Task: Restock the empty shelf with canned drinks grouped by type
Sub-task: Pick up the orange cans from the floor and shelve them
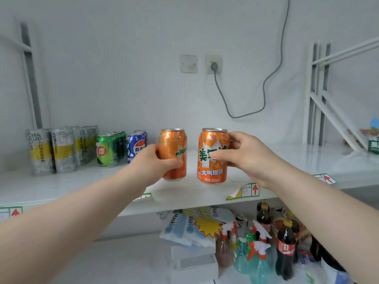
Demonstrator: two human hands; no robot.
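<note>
left hand (158, 160) grip clamped on left can (174, 148) | right hand (244, 154) clamped on right can (212, 160) | both orange, upright over shelf (287, 160), right of blue cans (136, 148) | likely starting the orange group

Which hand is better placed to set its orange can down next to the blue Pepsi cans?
Left. The left hand holds its Mirinda can just beside the blue Pepsi cans. The right hand holds the other Mirinda can farther right, so it would have to cross over.
</note>
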